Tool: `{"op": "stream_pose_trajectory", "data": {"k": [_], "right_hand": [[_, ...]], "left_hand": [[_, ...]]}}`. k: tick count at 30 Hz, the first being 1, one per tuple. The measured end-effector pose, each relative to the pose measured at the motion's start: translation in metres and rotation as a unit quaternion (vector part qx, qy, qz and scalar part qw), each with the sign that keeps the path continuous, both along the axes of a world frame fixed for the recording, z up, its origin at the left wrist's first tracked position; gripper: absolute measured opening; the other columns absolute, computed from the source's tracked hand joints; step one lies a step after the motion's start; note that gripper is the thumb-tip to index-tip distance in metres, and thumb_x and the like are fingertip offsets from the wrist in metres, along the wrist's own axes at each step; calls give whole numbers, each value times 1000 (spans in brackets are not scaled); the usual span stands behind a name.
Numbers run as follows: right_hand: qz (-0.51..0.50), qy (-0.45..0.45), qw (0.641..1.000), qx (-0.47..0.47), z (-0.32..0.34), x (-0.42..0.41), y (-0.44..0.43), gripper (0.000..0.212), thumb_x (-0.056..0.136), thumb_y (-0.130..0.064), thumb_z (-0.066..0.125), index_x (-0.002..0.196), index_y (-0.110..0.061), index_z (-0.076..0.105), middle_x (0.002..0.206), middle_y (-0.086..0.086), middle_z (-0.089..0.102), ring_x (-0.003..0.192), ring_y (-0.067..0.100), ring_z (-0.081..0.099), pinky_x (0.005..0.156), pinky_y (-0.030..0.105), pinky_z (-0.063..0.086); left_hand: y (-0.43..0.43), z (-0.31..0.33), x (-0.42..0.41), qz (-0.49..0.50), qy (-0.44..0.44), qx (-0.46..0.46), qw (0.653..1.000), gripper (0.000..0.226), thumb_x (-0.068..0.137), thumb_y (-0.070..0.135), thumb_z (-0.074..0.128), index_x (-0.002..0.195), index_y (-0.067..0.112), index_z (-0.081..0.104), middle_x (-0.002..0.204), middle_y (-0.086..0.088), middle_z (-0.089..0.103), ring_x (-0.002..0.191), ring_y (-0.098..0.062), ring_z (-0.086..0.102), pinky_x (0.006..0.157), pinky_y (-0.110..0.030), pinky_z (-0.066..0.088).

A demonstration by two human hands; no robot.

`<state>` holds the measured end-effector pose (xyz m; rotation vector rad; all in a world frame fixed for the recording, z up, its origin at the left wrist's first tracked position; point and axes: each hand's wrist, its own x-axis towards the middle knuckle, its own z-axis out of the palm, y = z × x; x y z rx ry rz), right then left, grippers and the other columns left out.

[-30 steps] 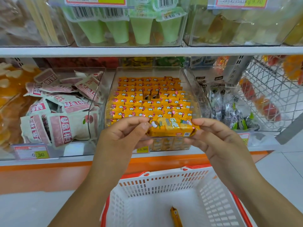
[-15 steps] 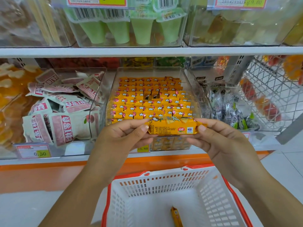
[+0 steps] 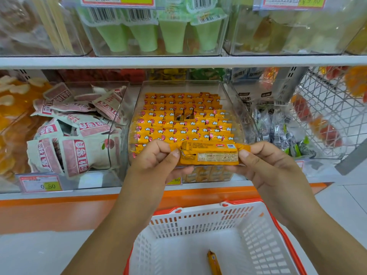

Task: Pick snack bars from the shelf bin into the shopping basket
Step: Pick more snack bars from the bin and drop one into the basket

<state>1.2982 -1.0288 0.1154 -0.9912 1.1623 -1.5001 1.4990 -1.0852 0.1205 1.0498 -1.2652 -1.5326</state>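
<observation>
A yellow snack bar (image 3: 210, 154) is held level in front of the clear shelf bin (image 3: 234, 104), its printed back side facing me. My left hand (image 3: 156, 157) pinches its left end and my right hand (image 3: 264, 161) pinches its right end. The bin holds several rows of the same yellow bars (image 3: 184, 124), with a small gap near the middle. Below my hands sits the white shopping basket (image 3: 198, 221) with an orange rim, and one yellow bar (image 3: 213, 262) lies on its floor.
Pink-and-white snack bags (image 3: 75, 139) fill the bin to the left. Dark wrapped sweets (image 3: 278, 130) fill the bin to the right, beside a wire rack (image 3: 329, 116). An upper shelf (image 3: 178, 61) with green cups hangs above. Price tags line the shelf front over an orange base.
Both hands have turned the bar over, so its printed back now faces me, and brought it slightly lower and closer. The basket and bin have not moved.
</observation>
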Motion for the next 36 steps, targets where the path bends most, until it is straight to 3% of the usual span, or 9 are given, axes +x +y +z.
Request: {"op": "stream_pose_trajectory", "data": {"k": [3,7,9,12,15,18,23,28,36], "right_hand": [[-8,-6,1000,-3,2,2,0,12,63,-31,72,74,-26,69,92,10,76,82,30,74,71,29,59],[-31,11,999,-27,3,4,1,17,67,-30,70,82,-27,65,93,11,74,78,39,73,62,28,58],[-39,20,999,-31,1,4,1,16,69,-35,70,83,-27,69,86,8,73,80,38,73,64,27,58],[-10,7,1000,-21,-1,3,1,45,62,-50,83,94,-21,70,96,13,75,88,36,73,72,28,59],[7,-13,1000,-16,-3,2,0,57,55,-43,89,99,-15,67,102,16,74,89,34,73,74,28,59],[5,-35,999,-6,0,2,0,43,60,-26,78,98,-9,66,98,15,75,85,33,74,70,26,59],[2,-69,998,-3,-1,2,-1,30,61,-22,73,89,-13,72,97,20,74,85,34,74,67,26,59],[28,-7,1000,-12,-8,3,-2,65,63,-36,85,119,-12,61,107,16,73,99,33,71,82,30,57],[-39,18,999,16,-13,10,-8,47,53,-60,86,79,-24,69,89,8,74,88,28,73,81,41,55]], "left_hand": [[2,-1,-2,26,1,-16,1000,6,98,11,51,96,8,56,85,1,76,77,-18,74,78,-36,58],[4,4,-3,48,40,-20,998,18,90,12,59,105,23,60,98,1,77,77,-22,75,59,-23,57],[5,3,-3,56,40,-23,997,15,88,15,60,100,21,66,93,-1,77,78,-22,75,60,-22,58],[4,2,-2,51,43,-18,998,28,74,28,64,101,23,71,93,-3,77,82,-21,75,66,-23,60],[1,4,0,40,42,-20,998,35,64,23,69,99,22,72,94,-4,77,82,-20,75,66,-21,58],[-1,2,2,41,49,-11,998,25,70,16,67,93,21,74,89,-6,77,81,-20,75,65,-19,58],[-1,1,3,27,43,-1,999,23,91,3,57,99,18,72,89,-11,77,84,-23,75,69,-22,59],[-4,-2,3,26,-11,5,1000,14,95,20,56,100,17,69,84,-9,76,81,-23,75,71,-28,61],[-9,-4,0,18,-203,-88,975,24,97,39,49,82,34,67,67,8,72,58,-4,67,53,-12,50]]}}
